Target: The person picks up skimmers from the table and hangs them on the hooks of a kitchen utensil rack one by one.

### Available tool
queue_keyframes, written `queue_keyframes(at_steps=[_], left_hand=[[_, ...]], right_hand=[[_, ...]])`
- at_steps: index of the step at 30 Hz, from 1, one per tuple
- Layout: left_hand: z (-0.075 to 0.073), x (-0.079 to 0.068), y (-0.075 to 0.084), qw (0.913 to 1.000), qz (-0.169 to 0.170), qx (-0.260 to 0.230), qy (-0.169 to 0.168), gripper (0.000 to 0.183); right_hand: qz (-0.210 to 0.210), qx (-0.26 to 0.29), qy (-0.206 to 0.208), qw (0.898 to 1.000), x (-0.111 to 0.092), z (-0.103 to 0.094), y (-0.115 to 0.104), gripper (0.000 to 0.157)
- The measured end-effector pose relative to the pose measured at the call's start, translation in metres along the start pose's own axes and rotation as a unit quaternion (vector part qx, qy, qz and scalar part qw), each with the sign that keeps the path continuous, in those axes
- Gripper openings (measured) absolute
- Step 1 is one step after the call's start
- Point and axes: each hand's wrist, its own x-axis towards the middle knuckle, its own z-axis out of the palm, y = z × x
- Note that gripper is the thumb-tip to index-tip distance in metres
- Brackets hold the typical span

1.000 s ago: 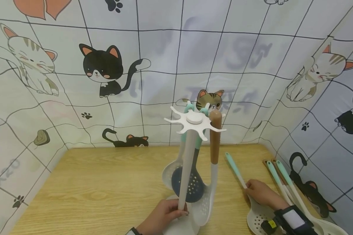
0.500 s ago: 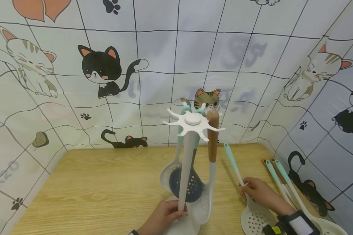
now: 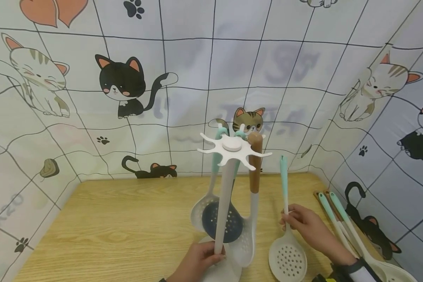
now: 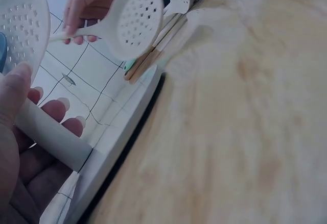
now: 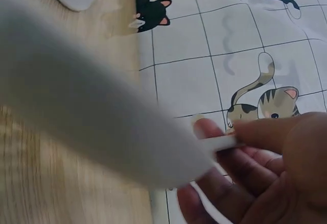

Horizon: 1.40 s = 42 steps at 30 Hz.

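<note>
In the head view my left hand (image 3: 201,260) grips the lower post of a white utensil stand (image 3: 225,207), just above its base. From the stand's hooked top hang a pale ladle-like utensil (image 3: 198,213), a dark blue slotted spoon (image 3: 208,221) and a white slotted utensil with a brown handle (image 3: 255,176). To the right of these, my right hand (image 3: 308,227) pinches the white neck of a skimmer (image 3: 288,260), its mint handle pointing up. The left wrist view shows the skimmer's perforated head (image 4: 137,22) beyond the post. A blurred skimmer head (image 5: 97,106) fills much of the right wrist view.
Several utensils with mint and brown handles (image 3: 352,231) lie along the right side of the wooden table (image 3: 127,219). A cat-printed cloth wall (image 3: 190,78) rises behind the table and on both sides.
My right hand has raised the skimmer and moved it left toward the stand, turning it from slanted to nearly upright. My left hand keeps its grip on the post.
</note>
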Motion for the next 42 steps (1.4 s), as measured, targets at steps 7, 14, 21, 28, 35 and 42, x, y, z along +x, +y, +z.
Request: queue_keyframes(at_steps=[7,14,21,28,35,42], left_hand=[[0.001,0.000,0.003,0.9997,0.011,0.012,0.015,0.019],[0.004,-0.001,0.002,0.9986,0.028,0.032,0.030,0.018],[0.007,0.000,0.002,0.9953,0.066,0.052,0.047,0.018],[0.010,-0.001,0.003,0.9932,0.071,0.065,0.065,0.017],[0.013,-0.001,0.005,0.9903,0.076,0.075,0.089,0.017],[0.014,0.000,0.006,0.9886,0.078,0.081,0.100,0.018]], right_hand=[[-0.059,0.037,0.060,0.996,0.001,0.007,-0.011,0.021],[-0.102,0.065,0.087,0.989,0.004,0.014,-0.023,0.019],[-0.111,0.117,0.111,0.981,0.002,0.016,-0.038,0.019],[-0.089,0.180,0.157,0.967,-0.007,0.020,-0.061,0.020],[-0.090,0.204,0.160,0.962,-0.013,0.026,-0.082,0.021],[-0.112,0.220,0.166,0.955,-0.018,0.029,-0.092,0.019]])
